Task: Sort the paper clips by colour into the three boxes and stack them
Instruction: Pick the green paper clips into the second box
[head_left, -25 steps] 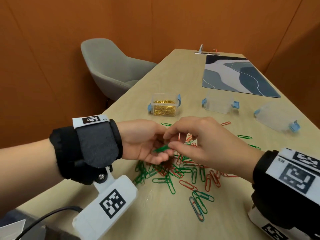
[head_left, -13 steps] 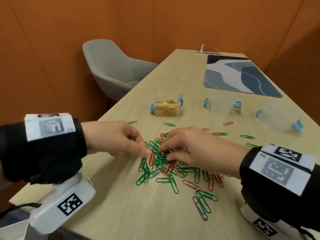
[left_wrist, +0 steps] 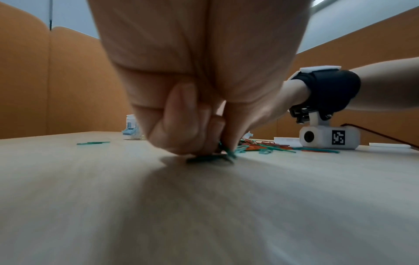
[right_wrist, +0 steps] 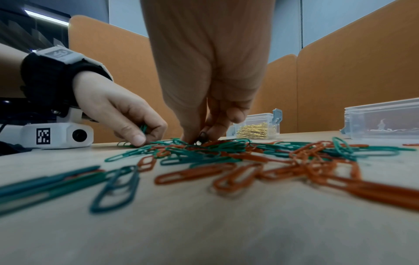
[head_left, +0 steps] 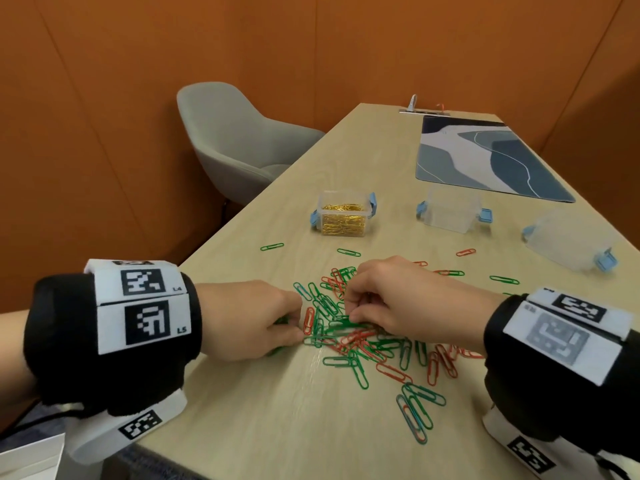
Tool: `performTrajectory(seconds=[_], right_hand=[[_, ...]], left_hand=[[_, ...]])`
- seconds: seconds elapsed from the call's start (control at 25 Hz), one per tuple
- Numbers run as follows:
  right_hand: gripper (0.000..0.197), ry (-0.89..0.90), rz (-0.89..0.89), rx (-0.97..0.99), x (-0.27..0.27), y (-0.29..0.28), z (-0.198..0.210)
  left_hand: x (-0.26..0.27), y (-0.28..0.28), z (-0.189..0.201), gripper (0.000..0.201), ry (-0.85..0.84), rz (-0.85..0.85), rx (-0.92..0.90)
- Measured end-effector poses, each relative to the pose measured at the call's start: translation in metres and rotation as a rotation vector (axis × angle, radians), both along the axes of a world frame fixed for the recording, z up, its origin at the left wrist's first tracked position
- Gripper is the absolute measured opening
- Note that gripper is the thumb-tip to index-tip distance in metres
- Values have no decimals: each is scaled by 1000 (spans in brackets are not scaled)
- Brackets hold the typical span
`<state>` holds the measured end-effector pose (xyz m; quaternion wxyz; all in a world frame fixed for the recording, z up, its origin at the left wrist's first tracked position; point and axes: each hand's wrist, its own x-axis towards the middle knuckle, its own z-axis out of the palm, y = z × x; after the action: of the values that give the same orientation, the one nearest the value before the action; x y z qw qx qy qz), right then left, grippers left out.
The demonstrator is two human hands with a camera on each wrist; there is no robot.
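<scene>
A pile of green and red paper clips (head_left: 363,344) lies on the wooden table (head_left: 277,427). My left hand (head_left: 294,327) rests at the pile's left edge, its curled fingers holding a bunch of green clips (right_wrist: 143,127) with the knuckles down on the table. Over the middle of the pile, my right hand (head_left: 349,311) has its thumb and fingertips (right_wrist: 192,137) pinched on a green clip. Farther back stand a clear box of gold clips (head_left: 343,216) and an empty clear box (head_left: 450,213). A third clear box (head_left: 571,240) lies on its side at the right.
Single green and red clips are scattered between the pile and the boxes. A patterned blue-grey mat (head_left: 485,157) covers the far right of the table. A grey chair (head_left: 235,140) stands beyond the left edge. Orange walls surround the table.
The hands, joined above the pile a second ago, have parted and come down. The left hand has settled at the pile's left edge and the right has dipped into the pile.
</scene>
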<state>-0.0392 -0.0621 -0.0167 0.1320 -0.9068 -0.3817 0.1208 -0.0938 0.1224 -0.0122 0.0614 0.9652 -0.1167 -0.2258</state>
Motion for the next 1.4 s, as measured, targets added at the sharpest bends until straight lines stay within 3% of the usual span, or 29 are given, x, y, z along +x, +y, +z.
performTrajectory(seconds=[0.08, 0.2, 0.28, 0.44, 0.56, 0.68, 0.76, 0.84, 0.92, 1.04, 1.24, 1.4], right_hand=[[10, -16, -21, 37, 0, 0, 2], [11, -57, -46, 164, -1, 0, 5], [10, -67, -29, 280, -3, 1, 7], [7, -7, -12, 465, -7, 2, 9], [11, -32, -19, 487, -5, 2, 8], [15, -55, -123, 391, -1, 0, 6], [28, 17, -148, 221, -1, 0, 6], [43, 43, -103, 75, -3, 2, 5], [50, 43, -57, 21, -5, 3, 5], [50, 30, -43, 20, -5, 3, 5], [52, 12, -2, 8, -6, 17, 5], [42, 11, -50, 28, -3, 27, 2]], left_hand=[[5, 4, 2, 22, 45, 189, -223], [16, 11, 9, 22, 228, 586, -771], [19, 10, 12, 20, 356, 724, -957], [24, -2, 7, 39, 564, 779, -1135], [26, -14, 7, 44, 638, 758, -1218], [35, -8, 16, 29, 453, 770, -1083], [48, 8, 22, 29, 186, 790, -911], [60, 24, 24, 29, -125, 707, -562], [68, 33, 19, 27, -288, 523, -211], [75, 33, 8, 32, -263, 380, 16], [78, 27, 3, 26, -181, 318, 20], [67, 19, -2, 35, -109, 222, 134]])
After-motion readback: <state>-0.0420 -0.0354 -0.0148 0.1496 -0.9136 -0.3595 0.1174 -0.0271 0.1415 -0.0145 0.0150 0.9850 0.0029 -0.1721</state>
